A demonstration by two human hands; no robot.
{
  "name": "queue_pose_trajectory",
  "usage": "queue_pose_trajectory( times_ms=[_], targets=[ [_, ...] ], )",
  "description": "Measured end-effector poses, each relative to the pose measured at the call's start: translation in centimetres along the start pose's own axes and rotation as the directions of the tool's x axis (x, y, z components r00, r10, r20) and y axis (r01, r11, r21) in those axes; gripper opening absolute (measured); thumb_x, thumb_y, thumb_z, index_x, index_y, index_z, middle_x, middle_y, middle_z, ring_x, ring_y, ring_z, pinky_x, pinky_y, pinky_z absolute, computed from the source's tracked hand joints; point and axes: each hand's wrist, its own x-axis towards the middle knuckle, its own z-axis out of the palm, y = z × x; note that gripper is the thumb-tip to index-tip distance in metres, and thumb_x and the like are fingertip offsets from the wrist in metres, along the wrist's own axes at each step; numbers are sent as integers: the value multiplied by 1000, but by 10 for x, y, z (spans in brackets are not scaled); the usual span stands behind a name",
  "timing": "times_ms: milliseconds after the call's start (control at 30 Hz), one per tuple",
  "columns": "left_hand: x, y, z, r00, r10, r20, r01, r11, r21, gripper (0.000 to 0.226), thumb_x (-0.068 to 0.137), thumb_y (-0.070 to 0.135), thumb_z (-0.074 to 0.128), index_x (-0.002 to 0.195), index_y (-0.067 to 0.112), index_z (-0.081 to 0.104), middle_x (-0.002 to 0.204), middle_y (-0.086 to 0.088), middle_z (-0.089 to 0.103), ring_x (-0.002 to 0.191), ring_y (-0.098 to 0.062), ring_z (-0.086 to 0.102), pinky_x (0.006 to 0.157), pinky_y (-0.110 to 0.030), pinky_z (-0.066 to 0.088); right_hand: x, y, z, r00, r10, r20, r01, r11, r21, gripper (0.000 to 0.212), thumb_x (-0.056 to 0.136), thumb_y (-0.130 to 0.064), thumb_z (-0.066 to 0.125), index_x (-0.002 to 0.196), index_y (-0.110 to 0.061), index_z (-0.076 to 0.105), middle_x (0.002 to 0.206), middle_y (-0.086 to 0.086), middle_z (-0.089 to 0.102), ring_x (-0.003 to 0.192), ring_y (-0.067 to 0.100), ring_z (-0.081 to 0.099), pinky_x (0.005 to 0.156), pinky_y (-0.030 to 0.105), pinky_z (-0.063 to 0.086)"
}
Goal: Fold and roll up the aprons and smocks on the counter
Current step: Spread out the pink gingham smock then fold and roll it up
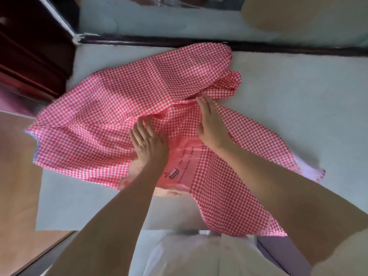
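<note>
Head view: checked smock [111, 108] spread on counter [298, 92], long axis left-right.

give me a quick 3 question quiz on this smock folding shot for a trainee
1. True or false: the left hand and the right hand both lie flat on the smock.
2. Which pattern covers most of the smock? A) blue stripes B) red and white check C) plain green
3. Fill in: the smock lies spread, not yet rolled, on the pale ____.

Key
1. True
2. B
3. counter
</note>
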Motion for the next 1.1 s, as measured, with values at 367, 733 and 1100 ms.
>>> queue_pose_trajectory(
  times_ms=[367,733,1100],
  targets=[
    [-26,75,20,862,385,331,-440,891,110,63,91,48,48,144,20,32,155,-16,19,140,-35,22,113,-52,22,-149,109,-43,857,484,180,-401,843,-358,79,75,-49,71,135,-9,41,140,15,39,128,34,39,99,46,40],
    [-42,44,24,840,504,202,-528,845,85,55,91,46,53,136,15,48,148,-18,35,138,-37,28,117,-56,10,-137,101,-39,912,409,26,-383,874,-299,50,82,-21,67,125,-3,49,127,19,48,114,38,50,89,46,45],
    [-91,-15,3,995,-94,23,93,994,64,66,89,44,56,139,7,35,140,-21,35,127,-38,33,106,-52,25,-113,67,-16,940,315,128,-245,889,-387,58,82,-26,68,131,-7,45,135,17,43,125,34,41,94,46,47]
  ],
)
